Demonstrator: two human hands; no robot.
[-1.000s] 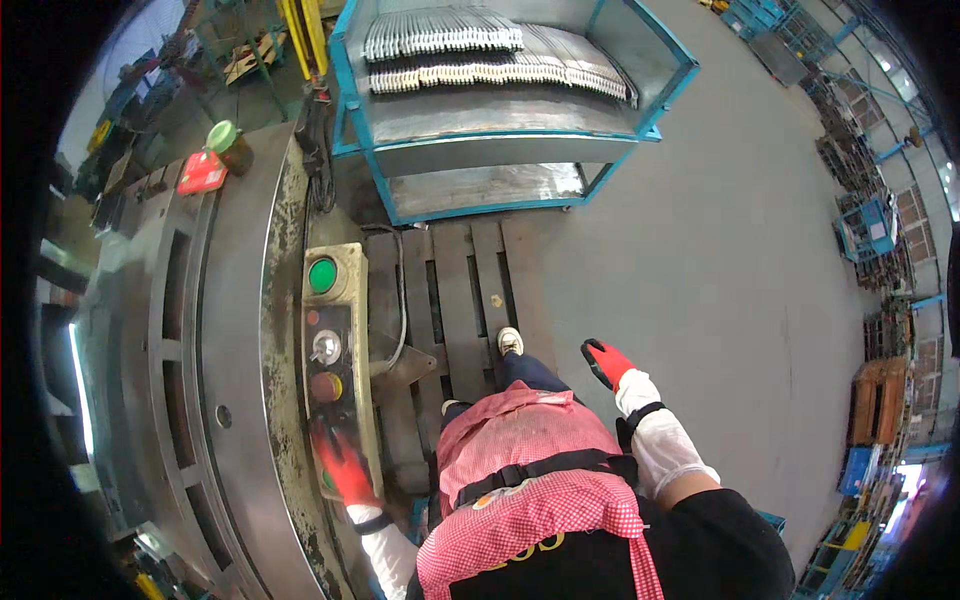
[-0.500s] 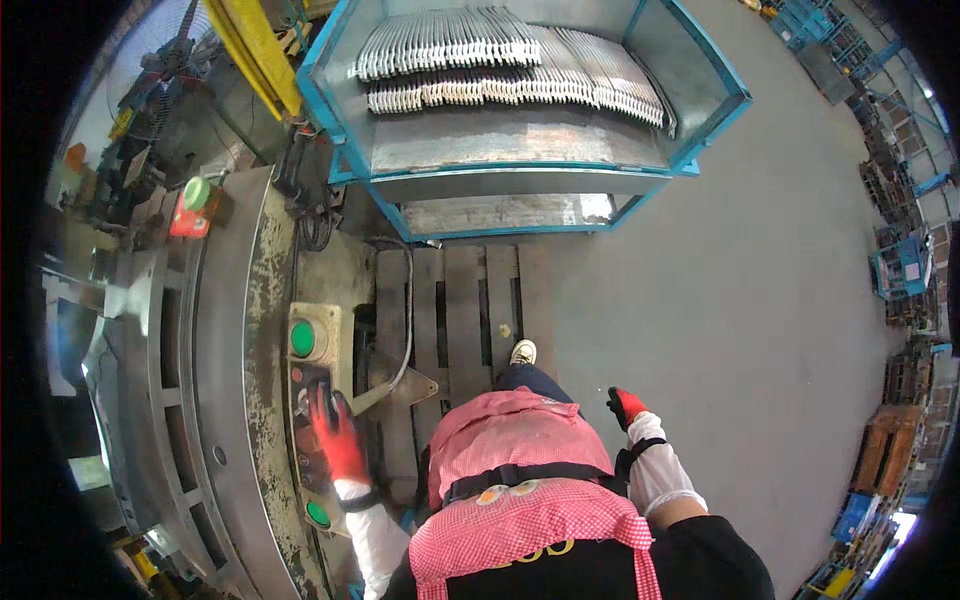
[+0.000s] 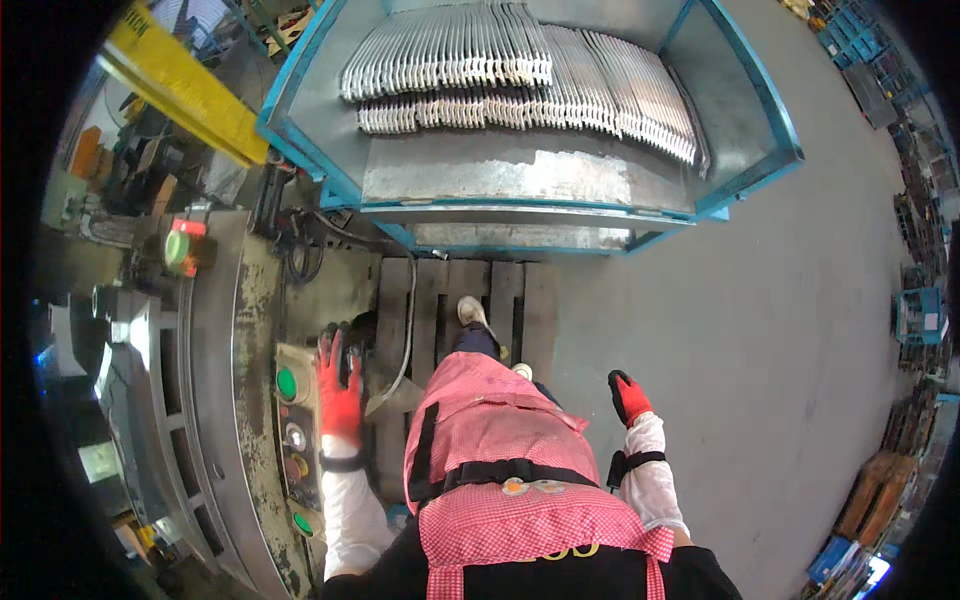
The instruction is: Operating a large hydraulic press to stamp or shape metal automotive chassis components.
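Observation:
My left hand (image 3: 341, 390), in a red glove with dark fingertips, is open with its fingers spread. It hovers over the edge of a beige control box (image 3: 297, 415) and touches nothing that I can make out. The box carries a green push button (image 3: 287, 383) at its far end and another green button (image 3: 302, 524) at its near end. Off to the right, my right hand (image 3: 630, 398) hangs above the grey floor in a red and black glove. Its fingers are loosely bent and apart, with no object visible in them.
Ahead stands a blue-framed metal cart (image 3: 470, 210) holding rows of curved metal parts (image 3: 450, 50). Wooden slats (image 3: 430, 300) lie under my feet. A machine bed (image 3: 215, 400) runs along the left, near a yellow post (image 3: 185, 80). Racks (image 3: 920, 315) line the far right.
My left hand has moved forward off the middle of the control box. One foot has stepped ahead, and the cart appears closer. My right hand remains out to the side.

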